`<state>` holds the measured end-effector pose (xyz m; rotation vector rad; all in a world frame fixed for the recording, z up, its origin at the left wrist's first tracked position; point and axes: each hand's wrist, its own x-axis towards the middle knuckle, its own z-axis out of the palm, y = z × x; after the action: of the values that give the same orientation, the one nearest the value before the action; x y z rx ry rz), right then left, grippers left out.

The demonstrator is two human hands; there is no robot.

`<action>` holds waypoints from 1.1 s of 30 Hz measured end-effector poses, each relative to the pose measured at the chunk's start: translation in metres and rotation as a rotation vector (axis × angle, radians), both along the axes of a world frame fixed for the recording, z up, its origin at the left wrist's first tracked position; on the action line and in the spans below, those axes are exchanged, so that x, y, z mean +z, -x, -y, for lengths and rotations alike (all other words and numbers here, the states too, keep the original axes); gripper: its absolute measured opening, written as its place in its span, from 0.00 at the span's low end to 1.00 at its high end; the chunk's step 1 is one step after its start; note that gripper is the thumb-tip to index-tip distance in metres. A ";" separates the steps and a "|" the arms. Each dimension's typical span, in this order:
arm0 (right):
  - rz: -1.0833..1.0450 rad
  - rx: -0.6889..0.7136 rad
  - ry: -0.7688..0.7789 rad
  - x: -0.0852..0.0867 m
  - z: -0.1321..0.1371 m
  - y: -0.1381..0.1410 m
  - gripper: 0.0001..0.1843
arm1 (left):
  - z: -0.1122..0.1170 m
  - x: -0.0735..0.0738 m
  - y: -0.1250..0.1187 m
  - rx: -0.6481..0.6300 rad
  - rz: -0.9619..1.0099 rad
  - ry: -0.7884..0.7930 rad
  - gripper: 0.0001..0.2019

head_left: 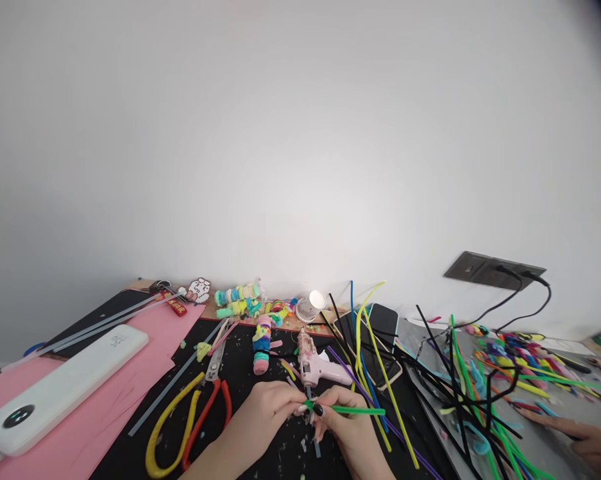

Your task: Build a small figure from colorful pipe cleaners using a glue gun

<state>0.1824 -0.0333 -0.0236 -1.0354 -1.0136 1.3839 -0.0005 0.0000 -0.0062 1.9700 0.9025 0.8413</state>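
Note:
Low in the middle of the head view, my left hand and my right hand meet at the fingertips. Both are closed on a green pipe cleaner; its straight end sticks out to the right past my right hand. Near my fingertips the green looks bunched or bent, though the fingers hide most of it. Just beyond my hands a pink glue gun lies on the black mat, with a glue stick showing beneath the fingers. Left of my left hand lie scissors with one yellow and one red handle.
A white power bank rests on pink paper at left. Colourful fuzzy rolls, a paper cup and phones sit further back. Black pipe cleaners spread rightward. Another person's hand reaches in at far right.

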 end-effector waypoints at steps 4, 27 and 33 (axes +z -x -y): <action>0.072 -0.009 0.012 0.010 0.003 0.002 0.16 | 0.002 0.005 0.001 0.031 -0.032 -0.005 0.13; 0.258 -0.041 -0.116 0.010 0.000 0.005 0.19 | 0.006 0.012 0.001 0.021 -0.144 -0.256 0.11; 0.343 -0.024 -0.152 0.013 -0.001 0.008 0.16 | 0.008 0.010 -0.002 0.041 -0.158 -0.278 0.14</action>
<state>0.1741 -0.0324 -0.0106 -1.1903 -1.3307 1.1113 0.0011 -0.0077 0.0038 2.2916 0.9616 0.8823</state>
